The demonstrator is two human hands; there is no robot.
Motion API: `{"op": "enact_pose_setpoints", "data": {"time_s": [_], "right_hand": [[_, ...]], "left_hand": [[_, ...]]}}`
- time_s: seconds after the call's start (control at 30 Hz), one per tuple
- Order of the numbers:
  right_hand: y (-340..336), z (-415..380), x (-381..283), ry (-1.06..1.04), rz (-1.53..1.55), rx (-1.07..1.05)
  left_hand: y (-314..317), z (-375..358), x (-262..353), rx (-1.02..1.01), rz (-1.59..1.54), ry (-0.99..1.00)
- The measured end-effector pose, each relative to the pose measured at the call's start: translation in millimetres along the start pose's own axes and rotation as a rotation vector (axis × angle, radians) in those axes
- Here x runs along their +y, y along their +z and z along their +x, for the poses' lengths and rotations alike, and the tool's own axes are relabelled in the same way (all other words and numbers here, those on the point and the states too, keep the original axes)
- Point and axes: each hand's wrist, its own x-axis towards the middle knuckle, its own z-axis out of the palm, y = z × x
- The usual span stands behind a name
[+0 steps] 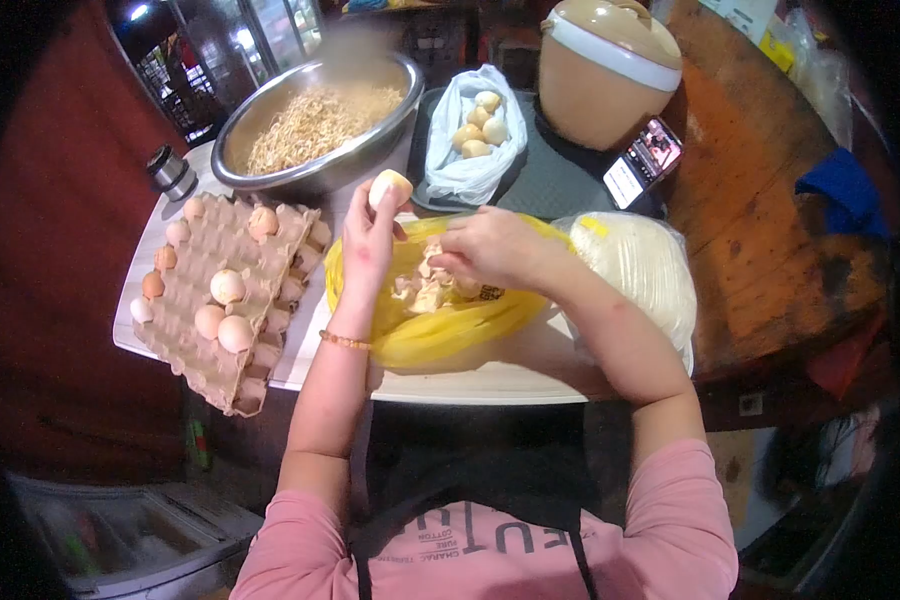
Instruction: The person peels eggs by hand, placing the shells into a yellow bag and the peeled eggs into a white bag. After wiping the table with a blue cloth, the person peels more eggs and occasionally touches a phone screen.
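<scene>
My left hand (pixel 370 228) is closed around a pale yellowish egg (pixel 392 186), lifted above the left side of a yellow plastic bag (pixel 420 343). Broken eggshells (pixel 428 298) lie in a heap inside the bag. Over that heap my right hand (pixel 500 246) hangs with its fingers bent together; whatever they may hold is hidden. Behind the hands, several pale eggs (pixel 477 130) rest in a white plastic bag (pixel 452 178). At the left, an egg carton (pixel 195 338) carries several brown and pale eggs (pixel 228 287).
A steel bowl (pixel 232 170) of shredded, straw-coloured food stands at the back left, near a dark jar (pixel 172 172). A beige lidded container (pixel 607 75) and a propped phone (pixel 645 163) share a grey tray (pixel 560 165). A white bagged bundle (pixel 642 285) sits right of the yellow bag.
</scene>
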Motion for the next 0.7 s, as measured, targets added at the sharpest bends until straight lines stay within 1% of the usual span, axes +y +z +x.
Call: {"op": "enact_pose_setpoints", "data": {"time_s": [0.03, 0.07, 0.1, 0.17, 0.23, 0.27, 0.3, 0.37, 0.43, 0.47, 0.5, 0.57, 0.6, 0.63, 0.7], "right_hand": [[2.9, -0.2, 1.2, -0.011, 0.006, 0.001], [3.0, 0.3, 0.5, -0.014, 0.016, 0.012], [2.6, 1.1, -1.0, -0.011, 0.015, 0.017], [1.1, 1.3, -3.7, -0.044, 0.051, 0.073], [5.5, 0.0, -2.5, -0.059, 0.025, 0.08], [6.2, 0.0, -2.3, -0.055, 0.057, 0.085], [5.5, 0.1, -1.5, -0.053, 0.088, 0.089], [4.9, 0.1, 2.3, -0.04, 0.063, 0.065], [9.0, -1.0, 8.5, 0.013, 0.054, 0.062], [5.8, -0.8, 8.1, 0.044, 0.062, 0.013], [5.4, -1.1, 9.7, 0.046, 0.059, 0.016], [5.3, -2.1, 11.5, 0.037, 0.084, 0.044], [5.0, -2.9, 11.6, 0.039, 0.089, 0.046], [5.0, -3.2, 11.3, 0.046, 0.083, 0.038], [5.8, -2.1, 10.1, 0.048, 0.083, 0.033]], "left_hand": [[6.9, 4.6, -5.5, 0.09, 0.11, 0.251], [10.4, 3.8, 14.1, 0.04, 0.268, 0.25], [16.7, 8.9, 25.3, 0.035, 0.27, 0.253], [35.1, 35.3, 38.6, -0.08, 0.568, 0.398], [54.4, 77.7, 34.9, -0.146, 0.752, 0.441], [65.2, 98.3, 31.4, -0.157, 0.825, 0.496], [75.0, 118.5, 25.0, -0.148, 0.815, 0.505], [92.8, 156.9, 7.0, -0.165, 0.864, 0.359], [104.0, 188.1, -16.3, -0.119, 0.913, 0.398], [107.1, 196.9, -26.4, -0.081, 0.967, 0.426], [110.3, 200.8, -32.9, -0.083, 0.966, 0.431], [112.5, 204.2, -41.2, -0.195, 0.935, 0.163], [108.4, 204.8, -41.8, -0.281, 0.929, 0.107], [105.1, 202.7, -44.4, -0.283, 0.933, 0.103], [95.8, 198.5, -47.6, -0.262, 0.811, 0.142]]}}
